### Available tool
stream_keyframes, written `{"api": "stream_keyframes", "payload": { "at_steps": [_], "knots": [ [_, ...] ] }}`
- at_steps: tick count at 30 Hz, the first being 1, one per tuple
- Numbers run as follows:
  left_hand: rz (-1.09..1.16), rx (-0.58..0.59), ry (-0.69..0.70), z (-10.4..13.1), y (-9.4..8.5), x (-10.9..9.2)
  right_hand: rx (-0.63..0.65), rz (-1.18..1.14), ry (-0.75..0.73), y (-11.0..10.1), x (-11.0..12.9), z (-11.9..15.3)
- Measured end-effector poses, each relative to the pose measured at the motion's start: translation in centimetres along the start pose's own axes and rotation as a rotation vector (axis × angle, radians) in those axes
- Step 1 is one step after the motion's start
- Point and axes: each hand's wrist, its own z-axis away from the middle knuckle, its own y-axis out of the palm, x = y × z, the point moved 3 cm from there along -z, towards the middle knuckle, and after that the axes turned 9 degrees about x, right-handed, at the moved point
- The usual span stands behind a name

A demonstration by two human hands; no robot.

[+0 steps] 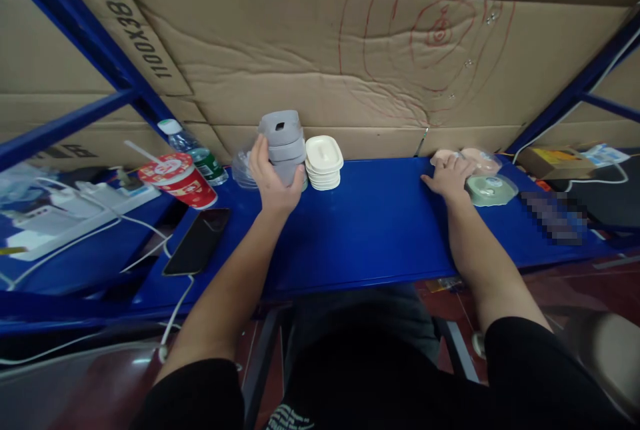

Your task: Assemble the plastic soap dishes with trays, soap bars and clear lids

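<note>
My left hand [275, 180] is curved around the near side of a stack of grey rounded plastic boxes [284, 125], thumb on the right and fingers on the left. The top box has a small dark slot. Just right of it stands a stack of cream-coloured lids [324, 155]. My right hand [450, 178] lies with fingers spread over a pale pink plastic piece [440, 155] at the back right of the table. Beside it are another pink piece [480, 161] and a pale green one [493, 190], which look wrapped in clear plastic.
On the blue table [370, 230], a red paper cup [183, 180] with a straw, a water bottle [200, 157] and a black phone [197, 242] stand or lie at left. A power strip [80, 220] trails white cables. Cardboard [280, 37] walls the back.
</note>
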Motion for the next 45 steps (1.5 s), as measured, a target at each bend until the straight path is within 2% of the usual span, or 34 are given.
{"api": "stream_keyframes", "payload": {
  "at_steps": [2, 5, 7, 10, 12, 16, 19, 25, 28, 31, 34, 37, 41, 45],
  "knots": [
    [-0.012, 0.001, 0.034, 0.3, -0.1, -0.4, -0.054, 0.001, -0.058, -0.4, 1.7, 1.1],
    [-0.049, -0.014, 0.087, 0.6, -0.3, -1.2, -0.165, -0.066, -0.242, -1.4, 4.5, 3.1],
    [-0.054, -0.01, 0.094, 0.8, -0.3, -1.5, -0.099, -0.108, -0.29, -1.6, 5.5, 4.1],
    [-0.041, 0.013, 0.091, 0.8, -0.1, -1.7, 0.117, -0.215, -0.346, -1.3, 6.1, 4.7],
    [-0.04, 0.024, 0.109, 0.9, 0.1, -1.8, 0.216, -0.289, -0.43, -1.2, 6.4, 4.9],
    [-0.048, 0.064, 0.12, 1.0, 0.3, -1.9, 0.265, -0.417, -0.656, -1.8, 7.4, 5.9],
    [-0.057, 0.078, 0.115, 1.1, 0.4, -2.0, 0.278, -0.523, -0.757, -2.3, 8.1, 6.7],
    [-0.027, 0.068, 0.091, 1.1, 0.5, -2.5, 0.22, -0.771, -0.827, -3.0, 8.9, 7.2],
    [-0.031, 0.056, 0.07, 1.1, 0.6, -2.7, 0.138, -0.857, -0.856, -3.5, 9.3, 7.4],
    [-0.075, 0.096, 0.129, 1.2, 0.9, -3.3, 0.058, -0.969, -0.883, -4.1, 9.7, 8.0],
    [-0.135, 0.267, 0.342, 1.6, 1.7, -4.9, 0.159, -1.142, -0.912, -4.3, 10.4, 9.0],
    [-0.173, 0.433, 0.541, 2.4, 2.3, -6.8, 0.292, -1.2, -0.98, -4.6, 11.3, 10.3],
    [-0.209, 0.414, 0.574, 3.0, 2.4, -8.0, 0.353, -1.212, -1.038, -5.1, 12.2, 11.5],
    [-0.212, 0.349, 0.525, 3.2, 1.7, -6.8, 0.395, -1.235, -1.06, -4.6, 12.6, 11.9]
  ]
}}
